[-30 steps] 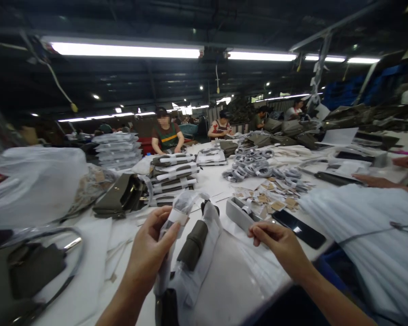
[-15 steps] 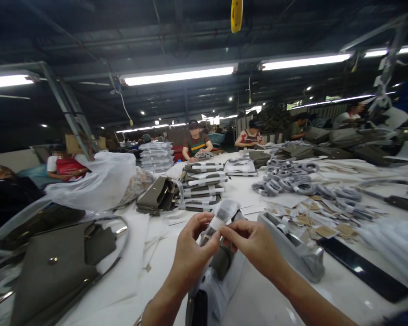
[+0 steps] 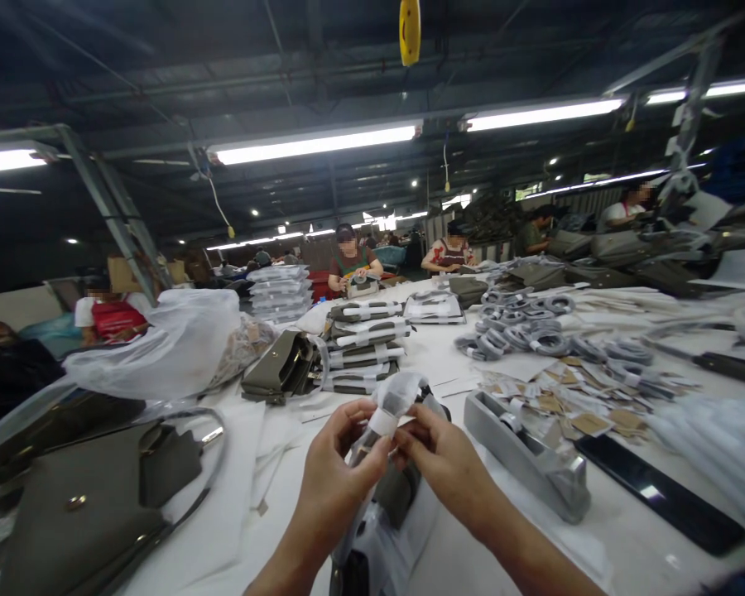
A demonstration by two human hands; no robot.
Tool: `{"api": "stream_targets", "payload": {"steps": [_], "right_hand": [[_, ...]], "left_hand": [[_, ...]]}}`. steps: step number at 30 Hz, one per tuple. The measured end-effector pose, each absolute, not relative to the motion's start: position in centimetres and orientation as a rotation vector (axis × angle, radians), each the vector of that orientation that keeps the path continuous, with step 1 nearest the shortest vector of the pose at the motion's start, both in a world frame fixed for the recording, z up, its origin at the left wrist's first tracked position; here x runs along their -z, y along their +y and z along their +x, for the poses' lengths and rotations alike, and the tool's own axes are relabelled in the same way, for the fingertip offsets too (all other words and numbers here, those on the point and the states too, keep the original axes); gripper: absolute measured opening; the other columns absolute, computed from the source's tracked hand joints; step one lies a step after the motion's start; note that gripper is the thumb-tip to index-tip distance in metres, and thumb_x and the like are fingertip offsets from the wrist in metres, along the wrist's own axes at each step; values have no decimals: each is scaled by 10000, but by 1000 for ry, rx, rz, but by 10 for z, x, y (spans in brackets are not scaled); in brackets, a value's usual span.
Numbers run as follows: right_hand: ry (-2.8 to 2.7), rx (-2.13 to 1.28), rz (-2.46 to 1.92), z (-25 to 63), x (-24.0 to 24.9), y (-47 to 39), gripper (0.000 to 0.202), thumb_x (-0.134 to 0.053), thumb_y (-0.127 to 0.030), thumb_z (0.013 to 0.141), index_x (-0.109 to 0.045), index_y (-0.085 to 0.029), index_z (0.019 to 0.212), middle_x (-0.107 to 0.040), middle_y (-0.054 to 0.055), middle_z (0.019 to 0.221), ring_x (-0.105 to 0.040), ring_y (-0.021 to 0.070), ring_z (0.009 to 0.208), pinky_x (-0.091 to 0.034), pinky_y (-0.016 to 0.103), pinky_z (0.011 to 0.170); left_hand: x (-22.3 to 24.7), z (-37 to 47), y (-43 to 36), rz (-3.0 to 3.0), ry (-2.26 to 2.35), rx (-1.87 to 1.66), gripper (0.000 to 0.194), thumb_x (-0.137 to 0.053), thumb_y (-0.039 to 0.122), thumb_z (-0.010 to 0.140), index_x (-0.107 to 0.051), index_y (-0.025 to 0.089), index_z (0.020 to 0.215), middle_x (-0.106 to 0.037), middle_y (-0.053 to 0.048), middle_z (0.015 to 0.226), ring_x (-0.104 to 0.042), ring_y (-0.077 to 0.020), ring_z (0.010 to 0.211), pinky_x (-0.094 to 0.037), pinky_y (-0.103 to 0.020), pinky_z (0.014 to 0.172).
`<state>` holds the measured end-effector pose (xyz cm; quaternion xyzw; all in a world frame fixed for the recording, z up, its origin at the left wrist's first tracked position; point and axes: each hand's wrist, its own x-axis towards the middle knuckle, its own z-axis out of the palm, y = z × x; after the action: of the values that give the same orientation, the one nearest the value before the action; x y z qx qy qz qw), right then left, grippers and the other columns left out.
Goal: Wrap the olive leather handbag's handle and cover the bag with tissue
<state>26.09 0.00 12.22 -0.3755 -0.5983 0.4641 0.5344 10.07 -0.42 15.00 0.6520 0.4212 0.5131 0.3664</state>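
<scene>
An olive-grey handbag (image 3: 397,497), partly covered in thin white wrapping, lies right in front of me. Its handle (image 3: 403,393) is wrapped in translucent film, with a white band (image 3: 383,422) around it. My left hand (image 3: 341,472) is closed around the wrapped handle, with the thumb near the band. Fingers of my right hand (image 3: 447,455) are pinched together at the band's right side, holding its edge. Their tips are partly hidden. Just right of my hands stands a grey tape dispenser (image 3: 525,455).
A black phone (image 3: 658,492) lies at the right. Beyond it are tags (image 3: 587,401) and coiled wrapped straps (image 3: 521,323). Another olive handbag (image 3: 87,505) lies at left. Stacked wrapped bags (image 3: 366,356) stand ahead. A co-worker (image 3: 353,263) sits across the table.
Both hands have shifted slightly left and down in view, and the camera has turned a little. My right fingers have curled in behind the band. The co-worker opposite now holds up a bag.
</scene>
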Motion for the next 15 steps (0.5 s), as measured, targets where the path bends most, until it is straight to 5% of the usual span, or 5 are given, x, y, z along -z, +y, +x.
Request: {"api": "stream_targets", "payload": {"steps": [15], "right_hand": [[-1246,-1153,-829,245,-109,14,287,-749,-465,772,-709,-187,833,-634,22,743,-587,163,691,-472,265,616]], "left_hand": [[-146,108,-9,1628,1165,-1442,441,-736,543,711,-653,238,1018,-748,-48,986,-713,-272,943,-575,-310,764]]}}
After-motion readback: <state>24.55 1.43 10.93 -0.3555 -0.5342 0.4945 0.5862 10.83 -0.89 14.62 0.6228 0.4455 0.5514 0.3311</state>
